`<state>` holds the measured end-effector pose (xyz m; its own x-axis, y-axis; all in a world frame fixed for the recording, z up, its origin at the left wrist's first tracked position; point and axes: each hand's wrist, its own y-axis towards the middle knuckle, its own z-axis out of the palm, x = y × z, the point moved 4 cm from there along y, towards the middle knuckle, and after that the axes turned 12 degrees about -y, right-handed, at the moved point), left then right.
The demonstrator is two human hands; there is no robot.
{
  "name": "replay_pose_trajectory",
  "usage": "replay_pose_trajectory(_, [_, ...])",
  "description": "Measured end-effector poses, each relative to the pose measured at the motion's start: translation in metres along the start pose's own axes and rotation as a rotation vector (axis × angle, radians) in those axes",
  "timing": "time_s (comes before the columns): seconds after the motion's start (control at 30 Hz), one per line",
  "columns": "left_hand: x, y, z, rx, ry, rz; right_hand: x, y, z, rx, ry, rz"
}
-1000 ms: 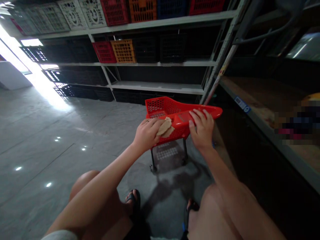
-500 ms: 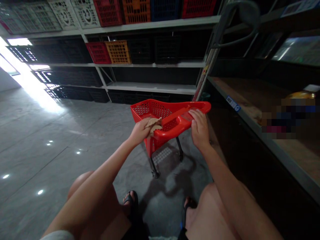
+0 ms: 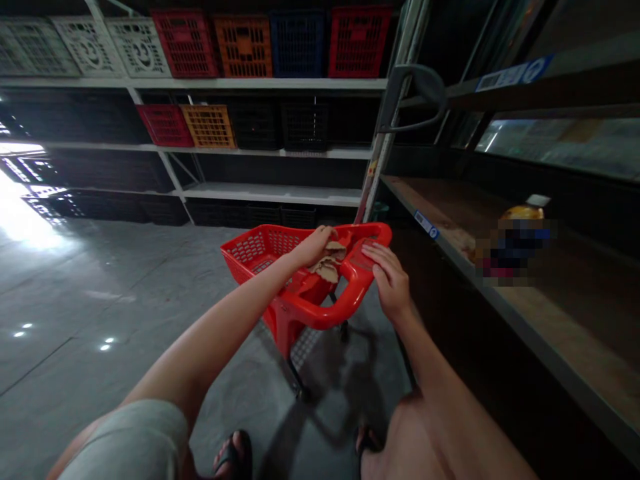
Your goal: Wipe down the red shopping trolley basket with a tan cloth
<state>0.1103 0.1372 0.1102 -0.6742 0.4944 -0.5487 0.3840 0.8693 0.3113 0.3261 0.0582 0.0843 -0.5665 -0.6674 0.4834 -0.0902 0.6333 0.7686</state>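
Observation:
A small red plastic shopping cart (image 3: 345, 313) stands in front of me on thin dark legs, with a perforated basket and a looped handle. My left hand (image 3: 314, 247) is closed on a crumpled tan cloth (image 3: 327, 267), pressed against the cart's inner section between basket and handle. Part of the cloth hangs out below the fingers. On the right side of the handle lies my right hand (image 3: 393, 277), its fingers hooked over the edge and the thumb on the near side.
Metal shelving (image 3: 270, 193) with colored crates, such as an orange crate (image 3: 243, 47), runs across the back. At right, a wooden shelf (image 3: 560, 313) carries a bottle with yellow contents (image 3: 525, 212) beside a blurred patch. A grey handle (image 3: 415, 100) rises near the shelf post.
My left hand has moved with the cloth from the handle's left end forward and right, into the cart's inner section. My right hand stays on the handle. The view has shifted right, and the cart appears closer.

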Motion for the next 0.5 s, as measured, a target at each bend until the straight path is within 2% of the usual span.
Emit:
replay_pose_trajectory(0.13, [-0.008,0.033,0.013,-0.016,0.068,0.006,-0.008,0.001,-0.008,0.003,0.028,-0.010])
replay_pose_trajectory(0.23, [-0.010,0.032,0.019,0.020,0.091,0.004,-0.021,0.008,-0.013,-0.012,0.060,-0.002])
replay_pose_trajectory(0.33, [-0.012,0.007,0.021,0.075,0.059,0.023,-0.040,0.018,-0.019,-0.038,0.076,0.032])
replay_pose_trajectory(0.5, [-0.031,-0.052,0.014,0.216,-0.179,0.162,-0.066,0.022,-0.036,-0.003,0.059,0.088])
